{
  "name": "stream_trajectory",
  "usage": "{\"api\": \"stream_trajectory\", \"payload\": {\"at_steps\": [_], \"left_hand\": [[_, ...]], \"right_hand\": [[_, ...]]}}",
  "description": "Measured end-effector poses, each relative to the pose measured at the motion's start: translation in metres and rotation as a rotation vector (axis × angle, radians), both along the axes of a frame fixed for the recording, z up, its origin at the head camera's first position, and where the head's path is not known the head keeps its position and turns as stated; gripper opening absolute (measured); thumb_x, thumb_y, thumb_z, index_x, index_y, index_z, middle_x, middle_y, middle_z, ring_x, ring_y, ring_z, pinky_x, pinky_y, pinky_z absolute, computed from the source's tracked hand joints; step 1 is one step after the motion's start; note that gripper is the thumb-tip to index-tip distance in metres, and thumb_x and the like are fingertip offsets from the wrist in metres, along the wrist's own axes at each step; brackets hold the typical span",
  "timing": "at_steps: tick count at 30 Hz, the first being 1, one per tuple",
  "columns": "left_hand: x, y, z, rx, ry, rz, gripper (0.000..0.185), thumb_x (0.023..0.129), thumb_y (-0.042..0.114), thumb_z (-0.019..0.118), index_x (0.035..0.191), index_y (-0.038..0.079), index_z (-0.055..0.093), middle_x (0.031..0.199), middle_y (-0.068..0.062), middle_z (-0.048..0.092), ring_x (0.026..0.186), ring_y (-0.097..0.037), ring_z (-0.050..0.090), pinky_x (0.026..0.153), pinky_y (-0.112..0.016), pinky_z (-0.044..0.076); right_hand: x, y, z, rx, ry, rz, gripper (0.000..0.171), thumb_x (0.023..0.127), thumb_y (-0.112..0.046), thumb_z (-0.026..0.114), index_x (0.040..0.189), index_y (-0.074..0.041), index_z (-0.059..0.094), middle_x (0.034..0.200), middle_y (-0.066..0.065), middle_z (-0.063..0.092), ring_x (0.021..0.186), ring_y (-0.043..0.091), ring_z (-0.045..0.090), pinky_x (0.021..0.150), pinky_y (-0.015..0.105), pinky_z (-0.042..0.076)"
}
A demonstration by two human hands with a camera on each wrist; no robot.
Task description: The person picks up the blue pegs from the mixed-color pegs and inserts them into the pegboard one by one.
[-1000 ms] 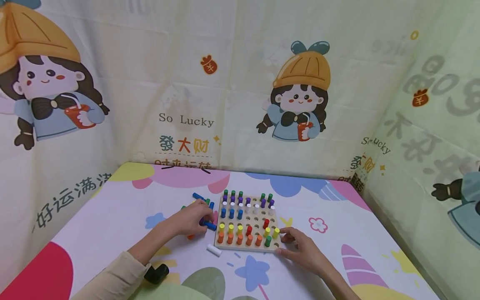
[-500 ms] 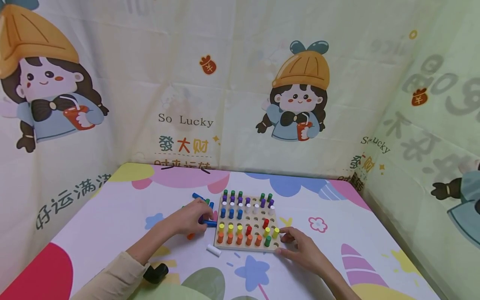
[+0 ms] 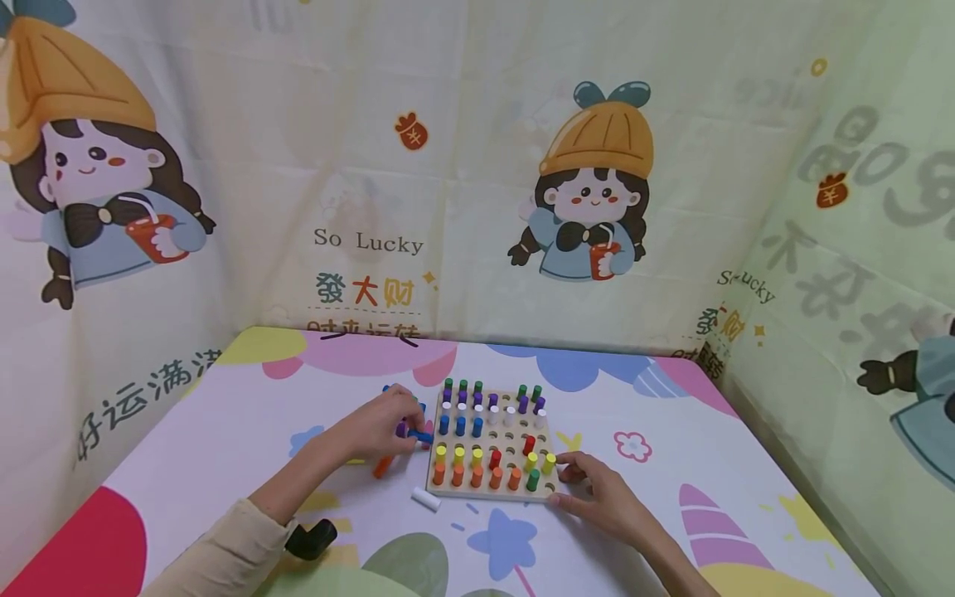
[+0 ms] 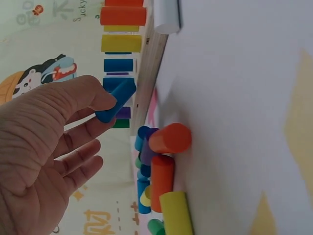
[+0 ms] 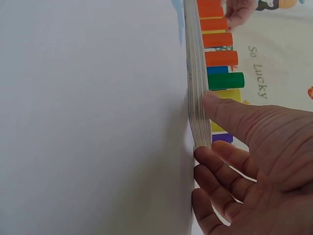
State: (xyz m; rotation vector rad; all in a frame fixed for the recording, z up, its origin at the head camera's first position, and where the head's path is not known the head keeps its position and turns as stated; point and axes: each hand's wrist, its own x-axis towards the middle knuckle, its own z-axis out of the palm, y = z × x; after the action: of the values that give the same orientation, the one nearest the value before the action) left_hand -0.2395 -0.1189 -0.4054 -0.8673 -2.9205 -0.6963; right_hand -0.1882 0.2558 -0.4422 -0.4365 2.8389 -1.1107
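My left hand [image 3: 379, 427] pinches a blue peg [image 4: 117, 100] between thumb and index finger; the other fingers stay loosely bent. The peg is tilted, just off the left side of the wooden pegboard [image 3: 488, 494]. Upright pegs fill much of the board in rows of green, purple, white, blue, yellow and orange, with a few red ones among them. At the board's near right corner, my right hand [image 3: 597, 495] holds it, thumb at the front edge and fingertips along the right side.
Under and behind the left hand lies a pile of loose pegs, with an orange peg [image 4: 171, 138] and a yellow peg [image 4: 177, 213]. A white peg [image 3: 426, 497] lies by the board's near left corner. Printed cloth walls rise behind the table.
My left hand has lifted a little and moved slightly away from me with the blue peg, uncovering more of an orange peg. The right hand and the board stay put.
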Motion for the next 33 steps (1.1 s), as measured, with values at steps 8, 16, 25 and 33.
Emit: {"api": "stream_trajectory", "payload": {"at_steps": [8, 16, 25, 33], "left_hand": [[-0.001, 0.009, 0.015, 0.031, 0.039, -0.055, 0.011, 0.086, 0.016, 0.082, 0.093, 0.018, 0.073, 0.092, 0.008, 0.064, 0.111, -0.019, 0.048, 0.094, -0.043, 0.053], [-0.004, 0.027, 0.025, 0.01, 0.067, -0.088, 0.012, 0.086, 0.013, 0.08, 0.093, 0.018, 0.072, 0.095, 0.01, 0.062, 0.112, -0.018, 0.05, 0.097, -0.04, 0.052], [-0.006, 0.047, 0.033, 0.001, 0.09, -0.124, 0.012, 0.087, 0.012, 0.079, 0.094, 0.017, 0.072, 0.095, 0.009, 0.062, 0.106, -0.015, 0.051, 0.092, -0.033, 0.055], [-0.01, 0.058, 0.033, -0.007, 0.124, -0.157, 0.01, 0.087, 0.013, 0.079, 0.094, 0.016, 0.073, 0.094, 0.008, 0.064, 0.109, -0.015, 0.05, 0.095, -0.035, 0.053]], "right_hand": [[0.0, -0.001, 0.0, 0.004, -0.007, -0.009, 0.056, 0.082, -0.028, 0.086, 0.129, -0.007, 0.062, 0.104, -0.003, 0.067, 0.099, 0.016, 0.06, 0.091, 0.044, 0.052], [0.0, -0.001, -0.001, 0.006, -0.01, -0.028, 0.056, 0.082, -0.027, 0.087, 0.129, -0.007, 0.063, 0.103, -0.003, 0.066, 0.098, 0.015, 0.06, 0.091, 0.044, 0.052], [0.0, -0.002, -0.002, 0.009, -0.015, -0.036, 0.056, 0.081, -0.028, 0.087, 0.128, -0.008, 0.063, 0.103, -0.004, 0.066, 0.097, 0.015, 0.059, 0.091, 0.043, 0.052], [-0.001, -0.001, -0.002, 0.01, -0.027, -0.045, 0.056, 0.081, -0.029, 0.087, 0.128, -0.008, 0.064, 0.102, -0.003, 0.065, 0.098, 0.015, 0.059, 0.092, 0.043, 0.052]]}}
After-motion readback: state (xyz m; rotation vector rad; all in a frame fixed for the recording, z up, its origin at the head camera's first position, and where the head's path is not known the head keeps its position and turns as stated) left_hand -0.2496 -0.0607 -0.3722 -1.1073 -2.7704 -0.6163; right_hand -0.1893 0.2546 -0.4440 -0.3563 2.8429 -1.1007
